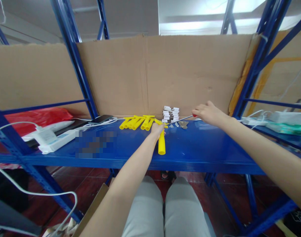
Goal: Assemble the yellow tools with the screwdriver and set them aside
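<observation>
My left hand (pixel 157 129) is closed around the top of a yellow plastic tube (pixel 161 146), whose open end points towards me. In my right hand (pixel 206 112) is a screwdriver (pixel 183 119) with a red handle and a long metal shaft. The shaft slants down to the left, and its tip is at the upper end of the yellow tube by my left fingers; whether it touches a screw is too small to tell. Small metal pieces (pixel 177 124), perhaps screws, lie just under the shaft, beside a crumpled brownish bag (pixel 183 124).
Several similar yellow tubes (pixel 134 122) lie left of my hand on the blue shelf (pixel 202 151). Stacked white pieces (pixel 170 115) stand against the cardboard wall (pixel 189 72). A white power strip (pixel 58 141), cables and a dark phone (pixel 102 118) are on the left. Blue posts flank the shelf.
</observation>
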`<state>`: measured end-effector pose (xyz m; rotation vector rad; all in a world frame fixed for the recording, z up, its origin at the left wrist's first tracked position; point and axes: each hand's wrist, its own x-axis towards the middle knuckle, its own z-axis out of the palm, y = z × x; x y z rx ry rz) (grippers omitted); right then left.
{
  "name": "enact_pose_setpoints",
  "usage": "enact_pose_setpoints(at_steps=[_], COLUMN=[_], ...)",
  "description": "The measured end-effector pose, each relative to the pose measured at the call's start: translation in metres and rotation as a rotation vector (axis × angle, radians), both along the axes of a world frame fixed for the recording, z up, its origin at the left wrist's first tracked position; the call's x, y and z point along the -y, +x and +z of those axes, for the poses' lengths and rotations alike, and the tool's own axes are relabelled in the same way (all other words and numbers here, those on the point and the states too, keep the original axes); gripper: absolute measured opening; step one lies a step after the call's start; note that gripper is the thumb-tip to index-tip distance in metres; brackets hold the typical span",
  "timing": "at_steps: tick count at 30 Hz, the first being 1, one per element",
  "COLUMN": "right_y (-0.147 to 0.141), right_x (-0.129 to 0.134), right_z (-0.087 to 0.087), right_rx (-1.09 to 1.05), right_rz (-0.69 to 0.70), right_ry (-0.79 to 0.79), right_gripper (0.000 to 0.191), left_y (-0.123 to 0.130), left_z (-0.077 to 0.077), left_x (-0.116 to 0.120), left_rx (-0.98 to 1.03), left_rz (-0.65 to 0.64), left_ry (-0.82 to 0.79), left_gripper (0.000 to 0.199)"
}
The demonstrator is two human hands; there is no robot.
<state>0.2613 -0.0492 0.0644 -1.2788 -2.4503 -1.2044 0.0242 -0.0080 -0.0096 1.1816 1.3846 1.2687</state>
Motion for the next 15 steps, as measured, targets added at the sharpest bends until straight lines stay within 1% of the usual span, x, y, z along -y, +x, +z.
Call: enact_pose_setpoints(at_steps=[3,7,11,14,15], right_y=[-0.006,-0.012,-0.018,-0.027,-0.03], right_x=[0.002,0.003,0.003,0.0,-0.001], right_z=[0.002,0.002,-0.003,-0.013,-0.017], right_rx=[0.008,-0.019,-0.12,-0.212,-0.238], right_rz=[0.01,-0.03,-0.108,-0.145,-0.15], right_ry=[0.031,0.042,0.033,0.033,0.033], right_gripper=[0.019,0.021,0.022,0.024,0.025], left_y=[-0.001,-0.007,-0.021,-0.034,-0.038], left_z=[0.0,0.005,0.019,0.03,0.033], left_x=[-0.002,-0.006,-0.014,-0.019,-0.02], left_rx=[-0.039,-0.116,-0.155,-0.286,-0.345], left_rz=[0.008,0.053,0.053,0.053,0.07], left_ry=[0.023,0.114,0.234,0.314,0.311], left_gripper=[0.007,0.013,0.01,0.006,0.006])
